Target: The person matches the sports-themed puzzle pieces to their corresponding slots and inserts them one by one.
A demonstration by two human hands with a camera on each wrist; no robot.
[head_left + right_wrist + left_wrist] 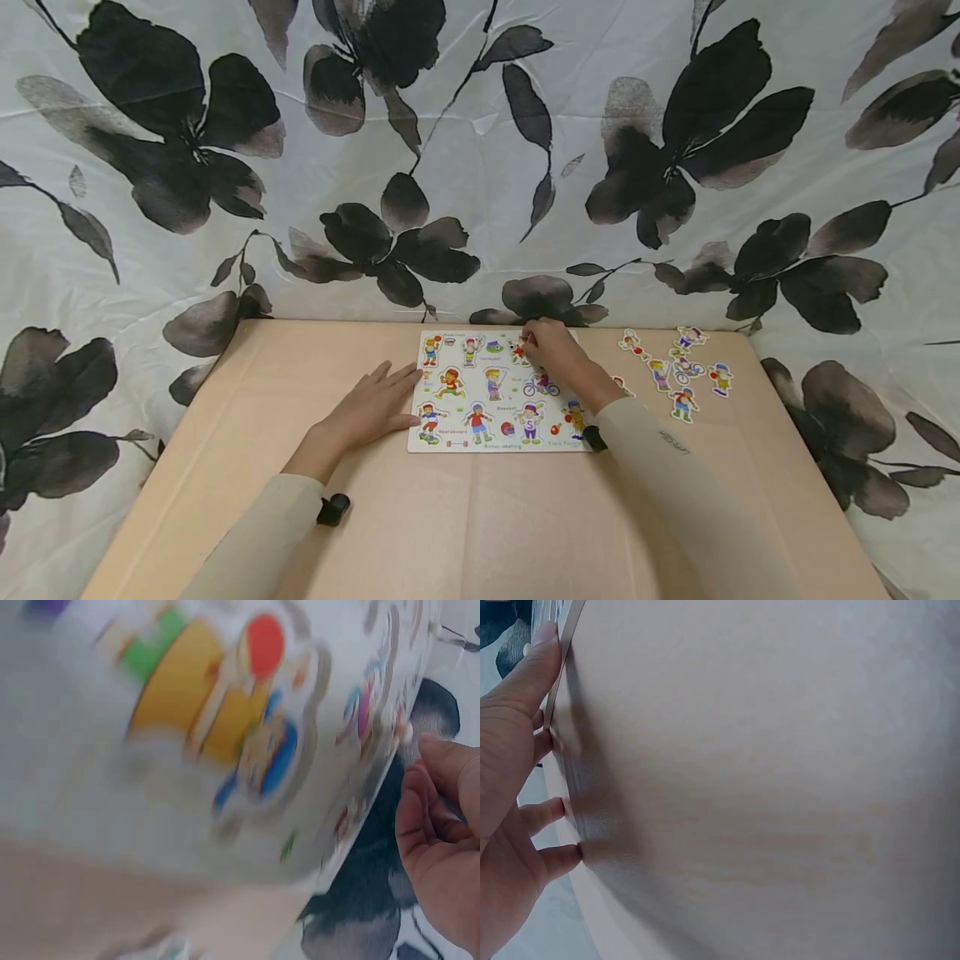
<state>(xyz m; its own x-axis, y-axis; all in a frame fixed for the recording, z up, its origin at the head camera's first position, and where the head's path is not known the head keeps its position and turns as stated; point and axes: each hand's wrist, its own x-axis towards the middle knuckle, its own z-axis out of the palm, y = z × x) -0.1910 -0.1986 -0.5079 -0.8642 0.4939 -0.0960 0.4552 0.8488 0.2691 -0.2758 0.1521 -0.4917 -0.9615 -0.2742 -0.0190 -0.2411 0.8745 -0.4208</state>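
A white puzzle board (417,443) with printed sports figures lies flat on the table, figure pieces set in it. My left hand (371,408) rests at the board's left edge, its fingers spread. In the left wrist view, the thumb of that left hand (510,780) touches the board's edge while other fingertips meet the tabletop. Over the board's upper right part, my right hand (558,354) pinches a small figure puzzle piece (517,353), mostly covered by the fingers. The right wrist view has this right hand (442,817) with thumb and fingertips together beside a small pale knob (407,733).
Several loose figure pieces (683,404) lie on the table right of the board, one partly behind the right forearm. The tan table (480,525) runs back to a white floral cloth (480,208) along its far edge.
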